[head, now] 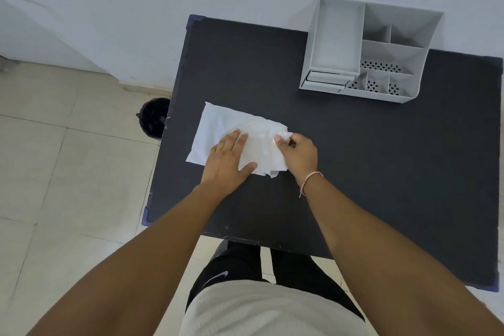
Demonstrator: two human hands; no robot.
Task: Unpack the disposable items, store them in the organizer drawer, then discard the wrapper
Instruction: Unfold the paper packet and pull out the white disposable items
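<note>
Head view: both hands (261, 155) on white wrapper (218, 128)

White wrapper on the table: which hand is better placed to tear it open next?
Right. The right hand already pinches the white wrapper at its crumpled end, while the left hand lies flat on it, pinning it to the table.

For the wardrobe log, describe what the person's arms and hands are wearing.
Both forearms are bare, no sleeves or gloves. The left hand wears nothing. The right hand has a thin white-and-red thread bracelet at its wrist, one loose end dangling.
</note>
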